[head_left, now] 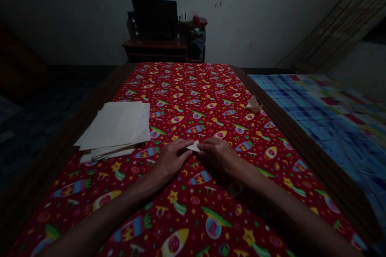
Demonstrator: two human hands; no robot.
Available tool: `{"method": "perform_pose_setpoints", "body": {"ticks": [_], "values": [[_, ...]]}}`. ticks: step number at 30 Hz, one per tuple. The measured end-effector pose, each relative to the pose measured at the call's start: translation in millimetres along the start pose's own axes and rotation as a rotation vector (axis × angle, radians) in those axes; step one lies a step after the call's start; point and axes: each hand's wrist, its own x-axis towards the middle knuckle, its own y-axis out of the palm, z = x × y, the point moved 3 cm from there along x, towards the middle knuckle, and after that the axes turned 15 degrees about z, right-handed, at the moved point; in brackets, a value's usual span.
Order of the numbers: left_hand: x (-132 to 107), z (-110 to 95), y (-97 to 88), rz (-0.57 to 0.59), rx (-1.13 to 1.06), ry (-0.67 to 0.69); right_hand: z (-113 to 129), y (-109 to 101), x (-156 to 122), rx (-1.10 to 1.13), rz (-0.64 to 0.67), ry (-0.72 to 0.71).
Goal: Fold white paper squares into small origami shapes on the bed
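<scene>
Between both hands' fingers [183, 144] — small folded paper [193, 147], pinched flat

Dim room, dark corners (heavy vignette), wide-angle stretch at edges, centre sharp, no glare.

Nothing legible in view.
On the top sheet of the paper stack [116, 130], at the left edge of the rocket-print cloth [193, 100], faint rows of print are too dim to read; the small folded paper [193, 146] at the cloth's middle shows no lettering.
</scene>
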Motion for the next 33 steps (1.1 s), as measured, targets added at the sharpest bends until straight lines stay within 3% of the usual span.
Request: {"method": "perform_pose_setpoints", "body": {"ticks": [4,22,25,29,33], "values": [[0.9,2.6,1.3,-0.018,0.000,0.019,-5.1,-1.9,-1.7,0.131,-0.039,-0.073],[2.0,5.8,2.1,-0.021,-0.013,0.052,-4.4,-11.9,-4.5,0.205,-0.008,-0.079],[2.3,6.0,2.3,-0.020,-0.009,0.052,-1.4,-8.0,-3.2,0.066,0.001,-0.067],[2.3,2.6,1.3,-0.030,-0.023,0.045,9.6,0.8,1.4,-0.304,-0.034,0.037],[1.9,-4.0,1.4,-0.034,-0.026,0.048,19.8,1.3,4.3,-0.457,-0.162,0.104]]}}
